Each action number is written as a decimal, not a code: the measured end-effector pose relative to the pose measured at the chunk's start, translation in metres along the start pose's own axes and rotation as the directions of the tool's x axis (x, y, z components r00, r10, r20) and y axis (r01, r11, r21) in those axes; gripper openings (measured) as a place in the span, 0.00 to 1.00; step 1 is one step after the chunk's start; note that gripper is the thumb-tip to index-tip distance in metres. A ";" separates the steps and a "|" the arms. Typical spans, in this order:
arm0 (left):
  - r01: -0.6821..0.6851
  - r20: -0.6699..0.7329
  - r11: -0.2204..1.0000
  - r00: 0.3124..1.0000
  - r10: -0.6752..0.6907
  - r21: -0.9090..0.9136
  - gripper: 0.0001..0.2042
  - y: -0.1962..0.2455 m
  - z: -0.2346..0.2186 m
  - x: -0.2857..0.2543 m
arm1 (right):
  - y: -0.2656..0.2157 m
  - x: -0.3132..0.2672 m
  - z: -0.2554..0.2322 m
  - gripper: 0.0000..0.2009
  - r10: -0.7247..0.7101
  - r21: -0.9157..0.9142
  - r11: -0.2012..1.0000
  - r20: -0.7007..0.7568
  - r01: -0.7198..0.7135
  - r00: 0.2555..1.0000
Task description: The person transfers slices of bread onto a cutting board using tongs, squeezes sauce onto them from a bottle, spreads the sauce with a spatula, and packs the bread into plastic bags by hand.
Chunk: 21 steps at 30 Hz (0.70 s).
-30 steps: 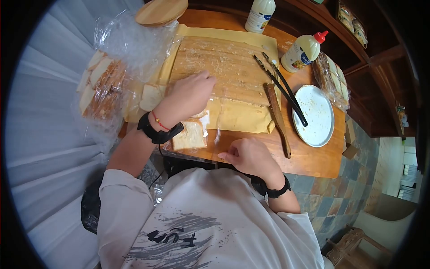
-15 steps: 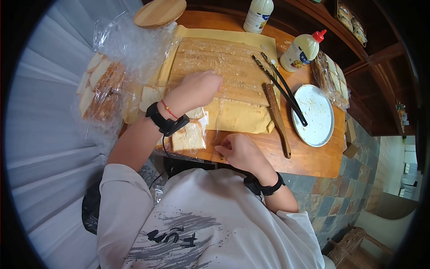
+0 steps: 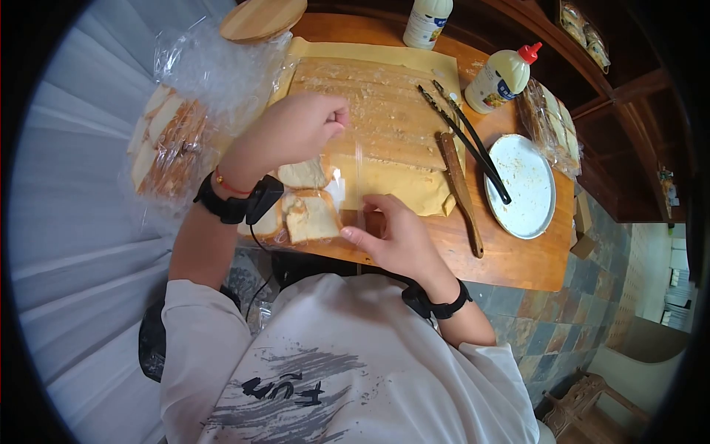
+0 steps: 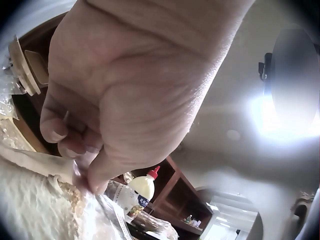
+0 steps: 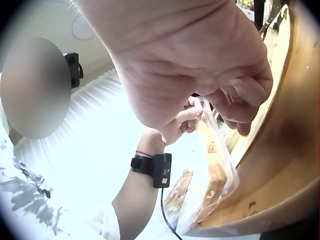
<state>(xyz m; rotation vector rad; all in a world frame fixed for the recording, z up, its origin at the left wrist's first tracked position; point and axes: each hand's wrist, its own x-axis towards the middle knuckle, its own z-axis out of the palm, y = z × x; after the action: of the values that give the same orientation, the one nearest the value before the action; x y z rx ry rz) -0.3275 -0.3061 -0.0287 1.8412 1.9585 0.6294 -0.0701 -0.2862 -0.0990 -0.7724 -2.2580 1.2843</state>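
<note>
My left hand [image 3: 296, 126] is raised over the bread at the near left of the table. In the left wrist view its thumb and fingertips pinch the edge of a clear plastic bag [image 4: 102, 215]. White bread slices [image 3: 310, 217] with brown crusts lie inside this bag. My right hand [image 3: 403, 238] is at the bag's right side, with the thumb stretched toward the nearest slice and the other fingers loosely bent. In the right wrist view those fingers hang beside the bag's film, holding nothing visible.
Behind the bread lies a wooden board [image 3: 384, 111] on yellow paper [image 3: 399, 196]. Tongs [image 3: 473, 140] rest partly on a white plate [image 3: 521, 192], beside a wooden utensil [image 3: 460, 196]. Two sauce bottles [image 3: 499, 83] stand behind. More bagged bread [image 3: 166, 144] sits left, and a round wooden board [image 3: 262, 18] farther back.
My left hand first shifted right, then moved back left and turned, uncovering more of the bread. My right hand moved up toward the bag and its thumb spread out.
</note>
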 end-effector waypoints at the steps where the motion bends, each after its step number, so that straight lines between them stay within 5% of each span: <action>1: 0.032 -0.006 0.999 0.999 -0.032 -0.026 0.06 0.002 -0.004 -0.002 | -0.005 0.002 -0.003 0.23 0.000 0.001 1.000 0.000 0.000 1.000; 3: 0.063 -0.014 0.997 0.998 -0.064 -0.052 0.06 0.005 -0.012 -0.006 | -0.020 0.007 -0.010 0.20 0.246 -0.211 0.961 0.357 -0.178 0.901; 6: 0.122 -0.043 0.984 0.991 -0.129 -0.129 0.05 0.002 -0.018 -0.011 | -0.010 0.006 -0.003 0.13 0.233 -0.195 0.966 0.387 -0.168 0.892; 9: 0.115 -0.088 0.974 0.987 -0.134 -0.195 0.05 -0.006 -0.018 -0.013 | 0.009 0.000 0.006 0.08 0.103 -0.034 0.995 0.267 -0.098 0.958; 16: 0.179 -0.168 0.955 0.961 -0.221 -0.236 0.05 -0.003 -0.038 -0.024 | -0.007 0.005 -0.007 0.05 0.084 -0.002 0.996 0.206 -0.085 0.975; 18: 0.201 -0.186 0.940 0.948 -0.258 -0.275 0.04 -0.005 -0.041 -0.027 | -0.015 0.007 -0.011 0.08 0.169 0.085 0.979 0.175 -0.186 0.970; 21: 0.187 -0.201 0.926 0.944 -0.262 -0.329 0.06 -0.008 -0.043 -0.030 | -0.017 0.009 -0.006 0.09 0.083 0.014 0.996 0.084 -0.085 0.993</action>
<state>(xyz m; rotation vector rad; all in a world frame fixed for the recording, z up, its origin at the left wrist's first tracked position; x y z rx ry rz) -0.3564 -0.3387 0.0012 1.3801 2.0459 1.0561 -0.0772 -0.2837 -0.0801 -0.8300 -2.2977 1.3972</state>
